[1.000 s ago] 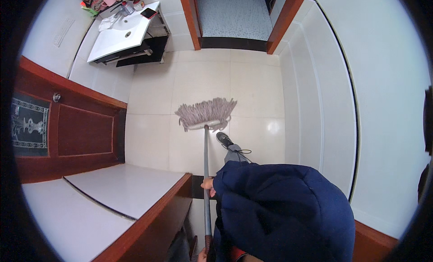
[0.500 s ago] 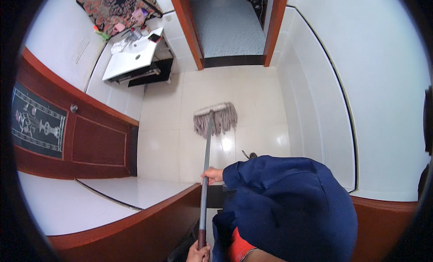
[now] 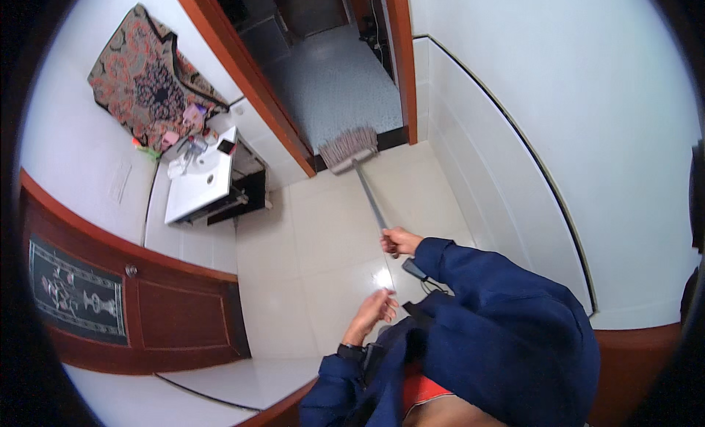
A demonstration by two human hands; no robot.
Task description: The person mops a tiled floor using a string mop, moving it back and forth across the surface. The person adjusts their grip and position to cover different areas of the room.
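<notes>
A mop (image 3: 367, 188) with a grey pole slants away from me, its grey-brown strands (image 3: 349, 144) spread over the dark doorway threshold. My right hand (image 3: 401, 241) is wrapped round the pole near its dark red grip end. My left hand (image 3: 374, 308) is off the pole, nearer to me and to the left, with its fingers apart and nothing in them. A dark band sits on that wrist. Just below my right hand shows a dark flat object (image 3: 416, 268) with a looped cord; its kind I cannot make out.
A white washbasin (image 3: 197, 186) stands by the left wall, with a phone (image 3: 226, 146) on its edge and a patterned cloth (image 3: 150, 82) above. A brown door (image 3: 176, 313) is at the left. White panelled wall (image 3: 499, 148) runs along the right; blue-grey floor (image 3: 345, 82) lies beyond the doorway.
The mop head has gone from the middle of the tiles forward to the threshold, its strands now pointing away. My left hand has let go of the pole. My right hand now grips near its end.
</notes>
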